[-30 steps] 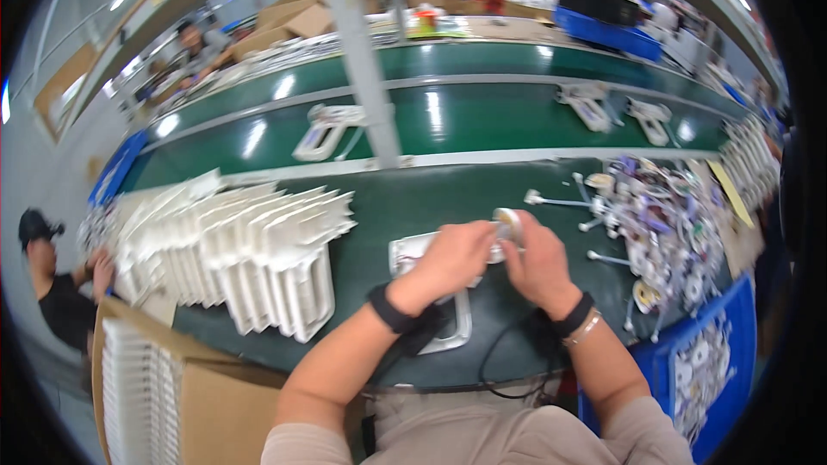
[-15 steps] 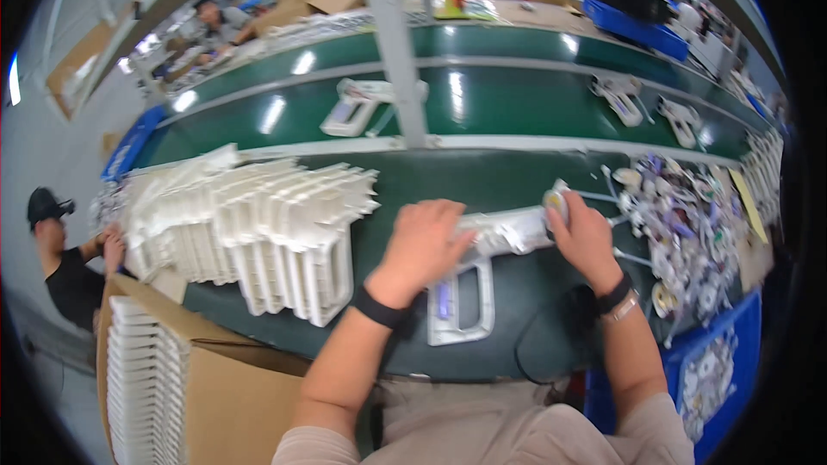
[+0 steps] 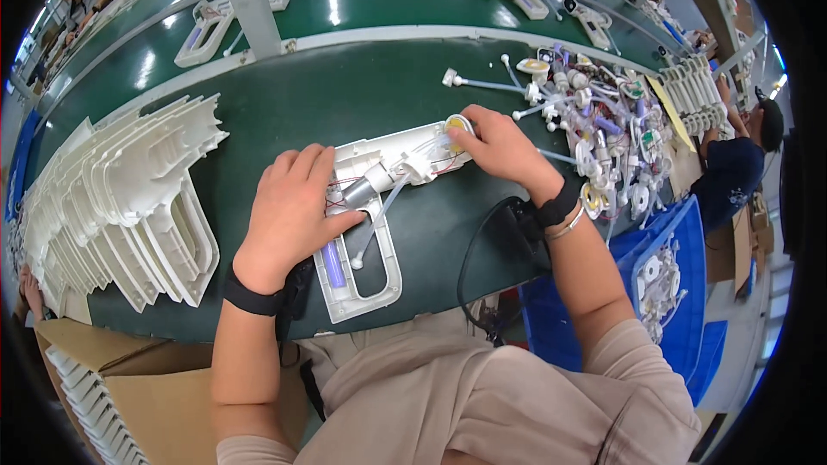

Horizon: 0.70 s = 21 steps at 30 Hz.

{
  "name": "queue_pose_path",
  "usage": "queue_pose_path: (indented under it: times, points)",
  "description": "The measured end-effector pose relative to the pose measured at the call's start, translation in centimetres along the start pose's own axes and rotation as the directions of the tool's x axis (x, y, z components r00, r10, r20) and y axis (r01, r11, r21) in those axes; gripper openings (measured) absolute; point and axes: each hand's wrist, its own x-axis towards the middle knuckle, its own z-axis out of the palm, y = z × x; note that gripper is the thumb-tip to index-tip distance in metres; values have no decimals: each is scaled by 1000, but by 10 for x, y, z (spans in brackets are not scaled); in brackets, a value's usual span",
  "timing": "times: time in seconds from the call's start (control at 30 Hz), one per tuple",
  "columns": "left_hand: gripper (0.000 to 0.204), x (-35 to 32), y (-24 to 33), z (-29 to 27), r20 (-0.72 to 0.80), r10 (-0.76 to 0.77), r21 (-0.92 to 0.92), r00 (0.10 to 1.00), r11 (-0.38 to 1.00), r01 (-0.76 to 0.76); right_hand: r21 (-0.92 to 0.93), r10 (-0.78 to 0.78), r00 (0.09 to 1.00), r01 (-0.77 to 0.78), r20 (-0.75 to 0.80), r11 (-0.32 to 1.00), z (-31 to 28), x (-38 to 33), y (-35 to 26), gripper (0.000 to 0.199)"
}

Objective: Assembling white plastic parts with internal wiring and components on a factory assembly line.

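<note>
A white gun-shaped plastic housing half (image 3: 372, 267) lies open on the green table (image 3: 345, 95) in front of me, with a grey motor, thin wires, a clear tube and a purple cylinder inside it. My left hand (image 3: 291, 211) rests flat on its rear part beside the motor. My right hand (image 3: 502, 151) presses its fingertips on the round yellow-white piece (image 3: 457, 129) at the housing's front end. Both wrists wear black bands.
A fanned row of white housing shells (image 3: 121, 198) lies at left above a cardboard box (image 3: 95, 396). A heap of tubed pump parts (image 3: 594, 133) sits at right beside a blue bin (image 3: 680, 293). More housings ride the conveyor (image 3: 215, 30). Other persons sit at right (image 3: 736, 168) and far left.
The housing now lies flat on the table close to me. My left hand has come down onto its rear part, and my right hand stays at its front end.
</note>
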Motion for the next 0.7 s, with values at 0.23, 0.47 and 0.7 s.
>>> queue_pose_path:
  times: [0.23, 0.47, 0.7]
  points:
    - [69, 2, 4, 0, -2, -31, -11, 1000, 999, 31, 73, 29, 999, -32, 41, 997, 1, -2, -5, 33]
    - [70, 1, 6, 1, -13, -51, 2, 999, 999, 51, -73, -10, 962, -10, -271, 997, 42, -29, -3, 27]
    - [68, 0, 3, 2, -33, -24, 16, 999, 1000, 25, -214, 45, 993, -67, -105, 974, 34, -14, -3, 29]
